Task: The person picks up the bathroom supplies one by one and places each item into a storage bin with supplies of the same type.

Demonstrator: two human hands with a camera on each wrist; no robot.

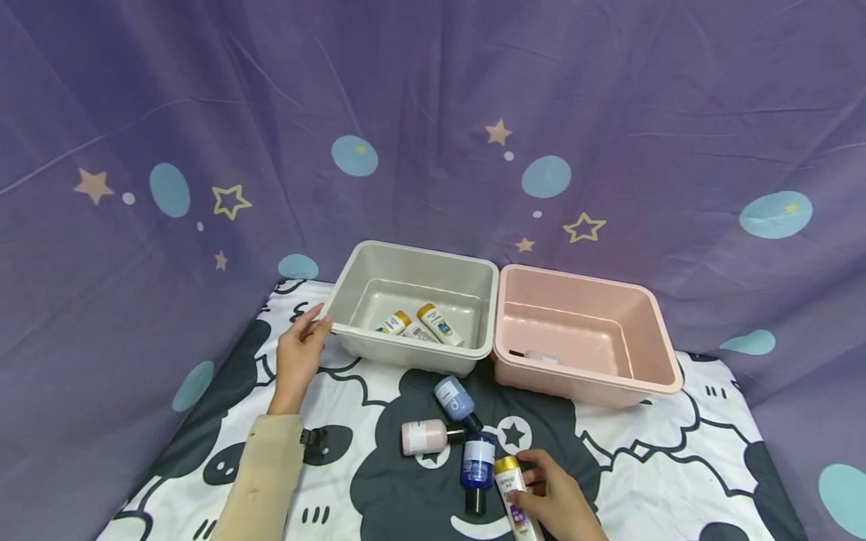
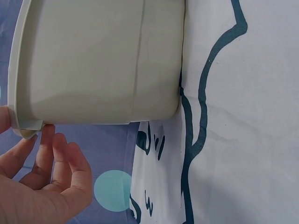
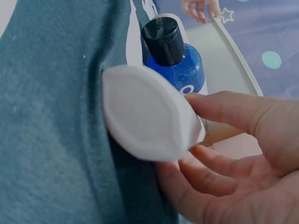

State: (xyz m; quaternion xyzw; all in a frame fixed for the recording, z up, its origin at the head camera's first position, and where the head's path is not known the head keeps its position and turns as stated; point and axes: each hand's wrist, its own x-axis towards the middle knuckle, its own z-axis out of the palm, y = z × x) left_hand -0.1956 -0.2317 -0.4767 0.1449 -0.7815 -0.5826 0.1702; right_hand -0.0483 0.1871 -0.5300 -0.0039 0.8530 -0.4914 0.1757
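Observation:
My left hand [image 1: 300, 357] pinches the left front corner of a grey plastic bin [image 1: 406, 346], thumb over the rim and fingers beneath it. Inside that bin lie several small white bottles [image 1: 438, 323] with gold caps. A white bottle with a gold cap [image 1: 517, 500] is gripped between the thumb and fingers of my right hand [image 1: 558, 500]; its pale base [image 3: 145, 114] faces the right wrist camera. Just left of it lies a dark blue bottle [image 1: 478, 460] with a black cap. Close by lie a pink bottle [image 1: 424, 437] and a light blue bottle [image 1: 453, 398].
A pink plastic bin [image 1: 588, 379] stands against the grey one on the right, with a small clear bottle that has a dark, thin end [image 1: 541, 357] inside. A sheep-patterned cloth [image 1: 649, 481] covers the table. Purple curtain [image 1: 433, 90] hangs behind and at both sides.

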